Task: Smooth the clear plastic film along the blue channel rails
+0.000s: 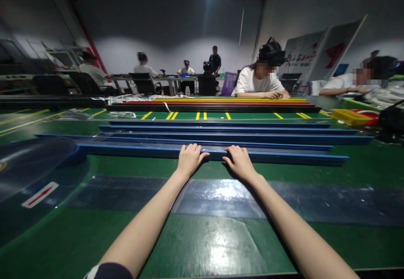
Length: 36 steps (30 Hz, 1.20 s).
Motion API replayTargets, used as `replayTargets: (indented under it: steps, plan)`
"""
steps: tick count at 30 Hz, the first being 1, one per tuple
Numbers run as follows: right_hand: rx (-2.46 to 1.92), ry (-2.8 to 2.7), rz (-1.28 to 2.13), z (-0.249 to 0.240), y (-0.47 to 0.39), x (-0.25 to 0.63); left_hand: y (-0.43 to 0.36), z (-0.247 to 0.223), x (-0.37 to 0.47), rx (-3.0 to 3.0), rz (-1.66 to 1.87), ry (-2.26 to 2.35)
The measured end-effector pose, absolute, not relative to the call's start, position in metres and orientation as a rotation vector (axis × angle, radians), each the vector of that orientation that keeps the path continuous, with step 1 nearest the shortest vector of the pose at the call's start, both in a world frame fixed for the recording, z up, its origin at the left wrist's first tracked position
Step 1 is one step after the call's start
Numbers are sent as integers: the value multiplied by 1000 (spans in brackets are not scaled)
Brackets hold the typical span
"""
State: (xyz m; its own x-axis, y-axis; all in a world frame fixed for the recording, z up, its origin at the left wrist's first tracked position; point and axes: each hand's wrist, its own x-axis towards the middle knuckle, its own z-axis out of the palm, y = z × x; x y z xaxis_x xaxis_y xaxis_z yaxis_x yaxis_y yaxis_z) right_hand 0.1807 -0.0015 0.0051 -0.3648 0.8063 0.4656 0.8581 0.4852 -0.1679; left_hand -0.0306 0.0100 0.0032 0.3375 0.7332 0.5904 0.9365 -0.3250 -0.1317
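Head camera view now, and both bare hands are on the nearest blue rail, just above the middle of the frame! Left hand [188,159] lies left of centre, right hand [239,160] just right of it, a short stretch of blue rail [293,158] showing between the thumbs, which point towards each other. Fingers are bent over the top edge on both sides; how firmly they grip, I cannot tell. That rail runs sideways across the green bench [78,241], with more blue rails [236,138] lined up just beyond. Down in the lower half, a clear strip [331,201] lies flat under the forearms, catching the light, while a curved clear sheet [34,161] fills the left edge, near a red arrow label [40,195]. Farther up, a yellow rail [202,100] and a black rail [221,108] lie across the bench, with a co-worker in a white shirt [249,81] leaning in at upper right and a yellow tray [350,117] off to the right.
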Motion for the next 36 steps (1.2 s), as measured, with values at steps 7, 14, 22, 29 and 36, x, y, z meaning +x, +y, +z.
replayTargets:
  steps: [7,14,22,29,36]
  plan:
    - [-1468,-2160,-98,3,5,177,9,3,-31,-2152,-612,-1454]
    - [-1476,-2164,-64,4,6,175,8,2,-33,-2176,-646,-1446]
    - [-1506,-2103,-13,4,9,201,9,4,-34,-2242,-657,-1395]
    - [-1593,-2085,-94,-1,8,252,7,7,-32,-2219,-652,-1400]
    - [-1605,-2173,-156,3,6,251,8,6,-30,-2208,-620,-1409]
